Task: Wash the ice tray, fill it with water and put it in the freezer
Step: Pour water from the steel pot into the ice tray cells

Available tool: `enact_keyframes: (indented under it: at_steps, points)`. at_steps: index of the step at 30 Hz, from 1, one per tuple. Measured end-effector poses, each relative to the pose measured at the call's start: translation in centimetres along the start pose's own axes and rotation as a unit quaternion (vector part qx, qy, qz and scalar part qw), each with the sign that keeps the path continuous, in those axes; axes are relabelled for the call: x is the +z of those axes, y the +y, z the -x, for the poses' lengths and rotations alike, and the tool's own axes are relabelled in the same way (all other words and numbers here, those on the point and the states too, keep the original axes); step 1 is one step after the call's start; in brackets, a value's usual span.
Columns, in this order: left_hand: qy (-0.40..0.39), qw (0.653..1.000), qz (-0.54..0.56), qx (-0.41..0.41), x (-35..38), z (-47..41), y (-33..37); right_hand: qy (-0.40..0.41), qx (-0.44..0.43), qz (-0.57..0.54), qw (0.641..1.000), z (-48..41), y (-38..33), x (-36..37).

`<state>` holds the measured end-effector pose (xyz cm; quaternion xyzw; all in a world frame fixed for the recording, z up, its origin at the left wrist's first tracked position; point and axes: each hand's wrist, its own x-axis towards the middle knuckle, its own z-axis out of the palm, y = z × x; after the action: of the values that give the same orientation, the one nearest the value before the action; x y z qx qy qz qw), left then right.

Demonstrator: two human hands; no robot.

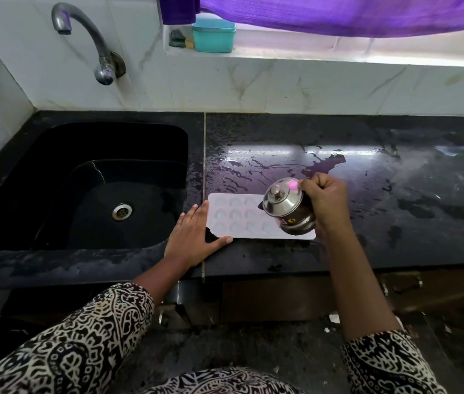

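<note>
A white ice tray (236, 216) with rounded cavities lies flat on the black counter (395, 194), just right of the sink (83, 183). My left hand (194, 237) rests flat on the counter against the tray's left end, fingers spread and touching its edge. My right hand (327, 203) grips a small lidded steel jug (287, 207) and holds it tilted to the left over the tray's right half. The jug hides the tray's right cavities. I cannot make out a stream of water.
The black sink has a steel drain (122, 211), and a curved tap (88, 38) is mounted on the tiled wall above it. Water is splashed over the counter behind the tray. A teal box (213, 35) sits on the window ledge under a purple curtain (339, 12).
</note>
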<state>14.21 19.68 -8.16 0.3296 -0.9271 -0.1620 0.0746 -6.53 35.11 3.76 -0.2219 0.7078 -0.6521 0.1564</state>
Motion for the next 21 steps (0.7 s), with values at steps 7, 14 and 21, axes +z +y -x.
enact_keyframes:
  at_steps: [7, 14, 21]
  points:
    - [-0.004, 1.000, 0.001, 0.002, 0.07, -0.05, -0.12, -0.006, -0.045, 0.084, 0.995, 0.51, -0.15, -0.40]
    - [-0.004, 1.000, -0.005, 0.004, 0.16, -0.06, -0.17, -0.007, -0.066, 0.136, 0.989, 0.55, -0.25, -0.31]
    - [-0.003, 1.000, -0.003, 0.004, 0.22, -0.10, -0.21, -0.007, -0.071, 0.160, 0.985, 0.71, -0.53, -0.25]
